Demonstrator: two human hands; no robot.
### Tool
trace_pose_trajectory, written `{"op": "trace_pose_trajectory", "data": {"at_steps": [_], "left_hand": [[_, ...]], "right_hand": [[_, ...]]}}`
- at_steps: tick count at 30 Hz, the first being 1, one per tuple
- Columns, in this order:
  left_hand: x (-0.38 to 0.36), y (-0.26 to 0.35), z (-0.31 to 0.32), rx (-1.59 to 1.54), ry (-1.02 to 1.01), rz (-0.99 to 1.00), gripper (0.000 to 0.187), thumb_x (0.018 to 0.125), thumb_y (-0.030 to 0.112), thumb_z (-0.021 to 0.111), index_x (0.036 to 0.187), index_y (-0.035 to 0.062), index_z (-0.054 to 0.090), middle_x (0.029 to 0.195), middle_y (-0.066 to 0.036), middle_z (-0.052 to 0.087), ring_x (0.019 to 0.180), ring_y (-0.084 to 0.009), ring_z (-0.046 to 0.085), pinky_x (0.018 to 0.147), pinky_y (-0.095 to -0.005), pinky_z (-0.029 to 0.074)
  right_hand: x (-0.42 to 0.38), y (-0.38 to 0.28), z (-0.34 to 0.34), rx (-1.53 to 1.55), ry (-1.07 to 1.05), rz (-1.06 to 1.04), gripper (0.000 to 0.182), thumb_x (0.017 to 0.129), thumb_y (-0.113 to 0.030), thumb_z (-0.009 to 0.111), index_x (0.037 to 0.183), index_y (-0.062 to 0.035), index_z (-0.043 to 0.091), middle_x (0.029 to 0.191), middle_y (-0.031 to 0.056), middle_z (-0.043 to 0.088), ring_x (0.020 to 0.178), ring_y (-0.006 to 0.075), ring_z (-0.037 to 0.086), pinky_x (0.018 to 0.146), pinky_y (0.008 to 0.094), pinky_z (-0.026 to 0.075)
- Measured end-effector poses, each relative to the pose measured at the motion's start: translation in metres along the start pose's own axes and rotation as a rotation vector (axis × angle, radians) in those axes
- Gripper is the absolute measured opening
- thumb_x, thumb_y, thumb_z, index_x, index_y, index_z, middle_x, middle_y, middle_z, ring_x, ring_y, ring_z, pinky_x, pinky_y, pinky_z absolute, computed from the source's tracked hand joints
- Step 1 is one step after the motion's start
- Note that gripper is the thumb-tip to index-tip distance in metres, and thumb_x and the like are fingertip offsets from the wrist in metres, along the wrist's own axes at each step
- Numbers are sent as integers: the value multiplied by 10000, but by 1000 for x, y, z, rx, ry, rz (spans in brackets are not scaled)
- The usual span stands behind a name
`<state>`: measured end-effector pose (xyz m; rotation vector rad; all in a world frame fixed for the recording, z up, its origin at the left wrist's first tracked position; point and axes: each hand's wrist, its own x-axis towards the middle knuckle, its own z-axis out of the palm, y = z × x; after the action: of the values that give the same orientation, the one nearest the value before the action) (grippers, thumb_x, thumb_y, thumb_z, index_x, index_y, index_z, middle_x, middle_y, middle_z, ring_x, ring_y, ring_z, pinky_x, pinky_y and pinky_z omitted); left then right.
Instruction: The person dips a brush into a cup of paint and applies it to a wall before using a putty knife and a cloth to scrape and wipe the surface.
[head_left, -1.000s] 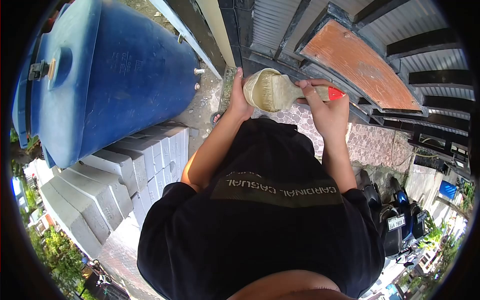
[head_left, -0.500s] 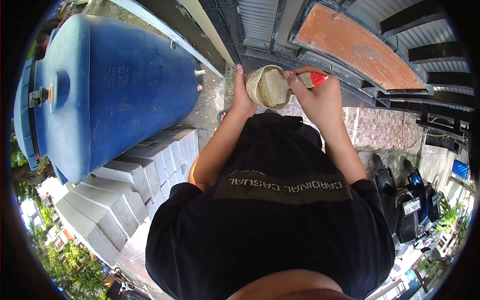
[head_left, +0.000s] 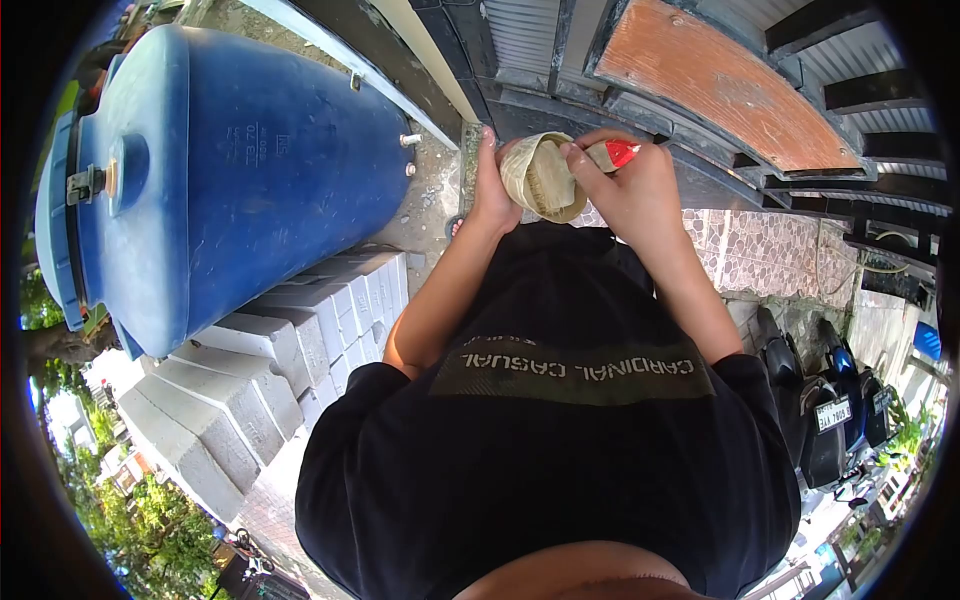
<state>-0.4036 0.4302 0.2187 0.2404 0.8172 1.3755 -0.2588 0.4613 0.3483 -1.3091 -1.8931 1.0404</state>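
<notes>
My left hand [head_left: 492, 190] is wrapped round the side of a cream-coloured cup [head_left: 517, 172], whose open mouth faces up toward the camera. In my right hand [head_left: 628, 185] is a paintbrush [head_left: 551, 172] with a red-tipped handle, pinched between thumb and fingers. The brush's wide head and pale bristles lie inside the mouth of the cup, against its inner wall. How much paint the cup holds cannot be made out. Both hands are close together in front of my black shirt.
A large blue tank [head_left: 270, 170] lies at the left, above stacked grey blocks [head_left: 215, 410]. A dark metal frame with an orange-brown panel [head_left: 725, 85] stands at the upper right. Parked motorcycles [head_left: 825, 400] are at the right, beside stone-patterned tiles [head_left: 770, 255].
The view has shifted slightly. My right hand has turned a little with the brush, whose head has moved slightly within the cup. Both hands keep their holds.
</notes>
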Motion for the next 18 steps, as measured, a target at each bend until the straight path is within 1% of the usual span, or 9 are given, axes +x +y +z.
{"op": "trace_pose_trajectory", "data": {"at_steps": [2, 5, 7, 14, 16, 18], "left_hand": [[0, -2, 1, -3, 9, -1, 728, 886, 589, 202, 1075, -35, 526, 1031, -138, 596, 971, -212, 563, 884, -326, 419], [-1, -3, 0, -15, 20, 0, 723, 889, 585, 205, 1077, -36, 526, 1028, -137, 598, 972, -211, 562, 886, -325, 417], [-3, -3, -1, -24, 21, 1, 721, 889, 583, 208, 1078, -36, 525, 1027, -137, 599, 973, -212, 562, 888, -325, 416], [-5, 0, -1, -40, 47, 7, 722, 884, 589, 225, 1090, -37, 520, 1045, -144, 591, 985, -218, 556, 894, -334, 413], [-5, 1, -2, -42, 44, 11, 721, 884, 590, 228, 1093, -37, 518, 1049, -146, 589, 988, -219, 555, 895, -335, 413], [-6, 2, -1, -30, 50, 16, 720, 883, 588, 233, 1098, -38, 514, 1057, -147, 587, 1000, -221, 553, 901, -337, 412]], "right_hand": [[-1, 1, 0, -7, -5, -18, 232, 754, -216, 639, 758, 16, 644, 596, 184, 604, 575, 298, 630, 570, 326, 499], [-2, 0, 0, -24, -9, -22, 231, 756, -215, 638, 760, 16, 643, 595, 177, 605, 571, 288, 632, 568, 322, 499], [-4, -4, -1, 28, -1, -15, 226, 756, -210, 638, 756, 16, 642, 595, 171, 606, 565, 282, 632, 566, 321, 498], [-3, -1, 1, 47, -21, -40, 207, 757, -192, 641, 768, 14, 644, 607, 167, 612, 573, 271, 635, 554, 312, 492], [-2, 3, 3, 34, -16, -103, 211, 756, -193, 645, 772, 17, 642, 621, 160, 619, 579, 257, 638, 553, 301, 488], [-2, 0, 1, 65, -17, -78, 208, 757, -190, 647, 773, 18, 641, 626, 152, 622, 576, 243, 638, 553, 293, 485]]}}
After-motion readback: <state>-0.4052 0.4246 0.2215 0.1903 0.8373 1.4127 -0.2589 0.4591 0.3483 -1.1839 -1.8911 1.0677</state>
